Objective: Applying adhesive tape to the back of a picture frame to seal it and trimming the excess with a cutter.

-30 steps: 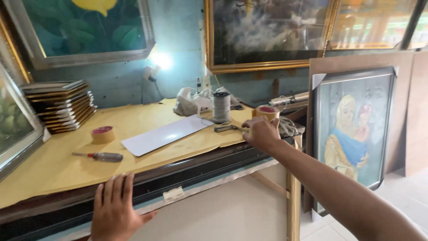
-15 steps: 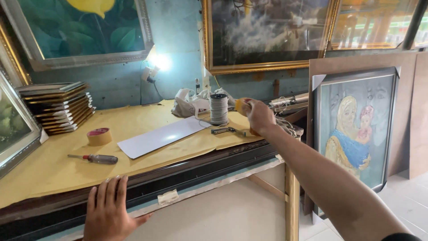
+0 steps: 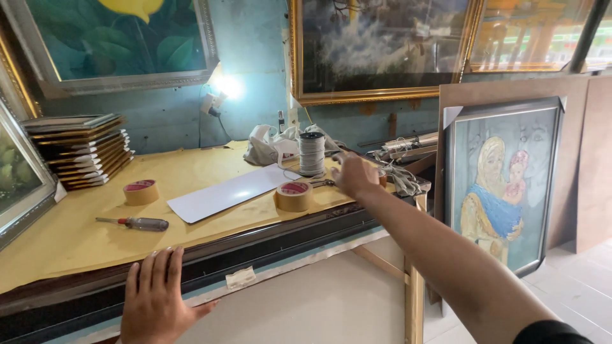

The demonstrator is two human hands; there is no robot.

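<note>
— Two tape rolls sit on the bench now, where a moment ago the person carried one of them in the right hand (image 3: 354, 173). That second tape roll (image 3: 294, 195) has been set down just left of the right hand, on the yellow paper (image 3: 76, 232).

— Is the right hand gripping anything?

— Its fingers are spread loosely over the bench edge; I cannot tell whether they hold something beneath. The spool of thin wire (image 3: 312, 153) stands just beyond it, upright, a ribbed grey cylinder.

— And the left hand (image 3: 155, 299)?

— Flat, fingers splayed wide, pressing on the dark frame moulding (image 3: 268, 242), as before. It holds nothing.

— Any containers?

— None that I can make out. Farther left of the right hand lie a white rectangular sheet (image 3: 223, 194), smooth and glossy, the first tape roll (image 3: 141, 192) and a screwdriver (image 3: 135, 223) with a clear handle. Flat frames are stacked (image 3: 80, 148) at the far left.
</note>
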